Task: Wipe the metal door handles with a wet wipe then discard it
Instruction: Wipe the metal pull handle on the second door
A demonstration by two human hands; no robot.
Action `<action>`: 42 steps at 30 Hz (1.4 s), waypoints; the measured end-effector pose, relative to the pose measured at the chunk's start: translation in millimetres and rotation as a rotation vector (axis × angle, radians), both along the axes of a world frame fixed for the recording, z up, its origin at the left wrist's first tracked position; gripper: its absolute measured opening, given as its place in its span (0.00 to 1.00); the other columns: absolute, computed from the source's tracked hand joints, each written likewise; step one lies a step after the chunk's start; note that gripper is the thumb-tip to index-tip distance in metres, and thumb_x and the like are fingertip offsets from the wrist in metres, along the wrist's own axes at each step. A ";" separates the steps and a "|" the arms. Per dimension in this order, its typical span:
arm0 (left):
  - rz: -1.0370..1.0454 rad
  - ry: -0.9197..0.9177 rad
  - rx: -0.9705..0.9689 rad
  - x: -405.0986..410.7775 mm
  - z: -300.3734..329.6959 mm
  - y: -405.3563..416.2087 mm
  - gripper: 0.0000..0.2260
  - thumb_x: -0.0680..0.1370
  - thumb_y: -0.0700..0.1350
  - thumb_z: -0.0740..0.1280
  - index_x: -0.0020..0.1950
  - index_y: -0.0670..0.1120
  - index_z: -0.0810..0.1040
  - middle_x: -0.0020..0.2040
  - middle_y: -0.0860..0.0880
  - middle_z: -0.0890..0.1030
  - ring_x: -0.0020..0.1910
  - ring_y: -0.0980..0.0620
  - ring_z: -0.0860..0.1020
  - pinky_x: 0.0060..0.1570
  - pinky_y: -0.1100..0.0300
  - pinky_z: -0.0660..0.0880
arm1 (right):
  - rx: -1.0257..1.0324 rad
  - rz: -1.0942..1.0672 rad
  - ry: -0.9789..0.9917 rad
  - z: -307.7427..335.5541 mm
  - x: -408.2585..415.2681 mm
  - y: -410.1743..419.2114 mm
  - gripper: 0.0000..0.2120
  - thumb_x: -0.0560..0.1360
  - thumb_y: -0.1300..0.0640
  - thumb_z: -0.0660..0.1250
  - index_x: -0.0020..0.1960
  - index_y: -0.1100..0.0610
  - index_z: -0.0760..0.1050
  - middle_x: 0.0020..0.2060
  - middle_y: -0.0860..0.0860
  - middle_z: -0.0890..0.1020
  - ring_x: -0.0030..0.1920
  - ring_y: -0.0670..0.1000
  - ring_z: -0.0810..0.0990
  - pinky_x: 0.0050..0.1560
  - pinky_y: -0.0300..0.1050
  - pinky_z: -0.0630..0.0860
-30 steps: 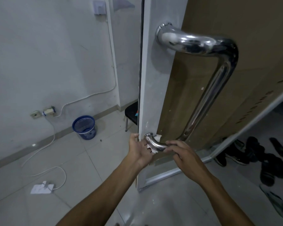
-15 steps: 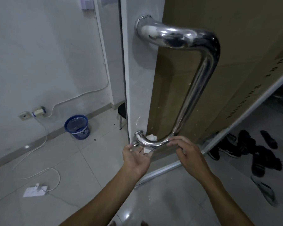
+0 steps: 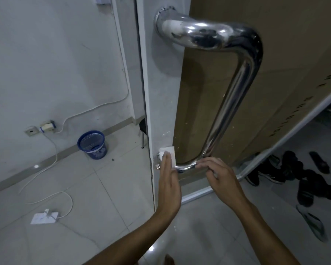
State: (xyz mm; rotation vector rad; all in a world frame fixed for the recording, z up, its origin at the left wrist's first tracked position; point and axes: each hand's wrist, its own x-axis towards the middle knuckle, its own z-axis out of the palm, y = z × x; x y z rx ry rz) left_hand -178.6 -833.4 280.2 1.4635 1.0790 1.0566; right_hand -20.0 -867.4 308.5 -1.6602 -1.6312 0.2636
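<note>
A large chrome D-shaped door handle (image 3: 235, 96) is fixed to the white edge of an open door (image 3: 161, 92). A white wet wipe (image 3: 169, 153) lies over the handle's lower left end, near its mounting. My left hand (image 3: 168, 180) presses flat on the wipe with fingers straight and together. My right hand (image 3: 220, 175) grips the handle's lower bend with curled fingers, just right of the wipe.
A blue mesh waste basket (image 3: 92, 144) stands on the tiled floor by the left wall. White cables and a power strip (image 3: 44, 218) lie on the floor at left. Several dark shoes (image 3: 298, 175) sit behind the door at right. A black stool (image 3: 142, 127) shows behind the door edge.
My left hand has flattened out and slid the wipe up over the handle's lower end, from a curled hold beneath it. My right hand stays on the lower bend.
</note>
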 end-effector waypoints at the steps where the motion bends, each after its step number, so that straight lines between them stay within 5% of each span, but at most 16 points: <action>1: -0.045 0.105 0.102 -2.0 -4.0 1.6 0.20 0.83 0.44 0.52 0.76 0.47 0.55 0.75 0.59 0.55 0.75 0.62 0.54 0.72 0.72 0.50 | -0.003 0.001 0.003 -0.1 0.4 0.1 0.17 0.71 0.68 0.58 0.48 0.57 0.82 0.48 0.47 0.82 0.52 0.46 0.78 0.56 0.31 0.70; 4: -0.071 0.385 0.341 -11.4 -12.9 14.3 0.19 0.82 0.36 0.57 0.73 0.39 0.63 0.74 0.45 0.64 0.75 0.49 0.61 0.75 0.56 0.53 | -0.015 0.006 0.016 0.1 0.3 0.5 0.17 0.71 0.68 0.58 0.48 0.57 0.82 0.48 0.48 0.82 0.52 0.48 0.78 0.56 0.32 0.70; 8: -0.122 0.653 0.594 -26.8 -14.1 33.0 0.19 0.77 0.39 0.63 0.68 0.39 0.74 0.66 0.42 0.76 0.67 0.45 0.73 0.70 0.46 0.59 | -0.024 -0.003 0.036 1.0 1.2 -0.3 0.16 0.71 0.68 0.58 0.47 0.57 0.83 0.48 0.47 0.82 0.52 0.49 0.79 0.55 0.32 0.70; 16: -0.291 0.715 0.894 -52.5 -6.4 76.2 0.30 0.58 0.38 0.83 0.58 0.41 0.80 0.52 0.41 0.84 0.48 0.45 0.84 0.54 0.52 0.76 | -0.020 0.009 0.012 1.9 2.1 0.4 0.16 0.70 0.70 0.59 0.47 0.58 0.83 0.47 0.49 0.82 0.51 0.50 0.79 0.54 0.32 0.70; 21: -0.419 0.830 1.040 -59.8 5.1 89.0 0.21 0.74 0.46 0.72 0.65 0.42 0.76 0.68 0.43 0.75 0.68 0.48 0.73 0.68 0.53 0.66 | -0.027 0.021 0.019 1.9 2.0 -0.4 0.17 0.71 0.67 0.57 0.48 0.57 0.83 0.47 0.48 0.82 0.51 0.49 0.79 0.54 0.32 0.71; 26: -0.495 0.865 1.021 -61.4 6.7 91.8 0.21 0.73 0.44 0.74 0.64 0.42 0.77 0.63 0.42 0.80 0.61 0.46 0.79 0.63 0.51 0.74 | -0.026 0.017 0.022 0.9 1.4 -1.9 0.17 0.71 0.67 0.57 0.48 0.57 0.83 0.47 0.48 0.82 0.52 0.49 0.79 0.54 0.32 0.71; 29: -0.472 0.934 1.122 -58.4 -1.5 94.0 0.19 0.77 0.47 0.70 0.66 0.43 0.76 0.63 0.43 0.79 0.63 0.46 0.77 0.67 0.51 0.70 | -0.031 0.023 0.044 -1.9 2.0 -2.5 0.17 0.71 0.68 0.57 0.48 0.57 0.82 0.47 0.47 0.82 0.52 0.47 0.79 0.55 0.33 0.71; 32: -0.426 1.028 1.182 -45.7 -12.9 89.9 0.11 0.82 0.50 0.62 0.58 0.44 0.77 0.55 0.43 0.80 0.57 0.45 0.77 0.73 0.51 0.61 | -0.032 0.006 0.091 -7.6 5.0 -8.0 0.18 0.72 0.75 0.60 0.48 0.57 0.83 0.47 0.48 0.82 0.52 0.45 0.79 0.55 0.37 0.73; 36: -0.365 1.100 1.202 -21.5 -16.3 78.2 0.19 0.84 0.53 0.51 0.46 0.45 0.76 0.41 0.45 0.79 0.42 0.47 0.78 0.67 0.49 0.69 | -0.044 -0.052 0.199 -20.2 9.1 -21.0 0.22 0.73 0.76 0.60 0.48 0.52 0.82 0.48 0.44 0.83 0.52 0.43 0.80 0.53 0.35 0.73; 42: -0.284 1.198 1.093 12.1 -17.4 54.1 0.20 0.82 0.55 0.54 0.52 0.42 0.78 0.41 0.45 0.79 0.41 0.47 0.78 0.64 0.48 0.72 | -0.051 -0.174 0.393 -36.2 13.4 -29.1 0.25 0.75 0.74 0.60 0.46 0.44 0.80 0.47 0.39 0.83 0.52 0.41 0.81 0.53 0.30 0.73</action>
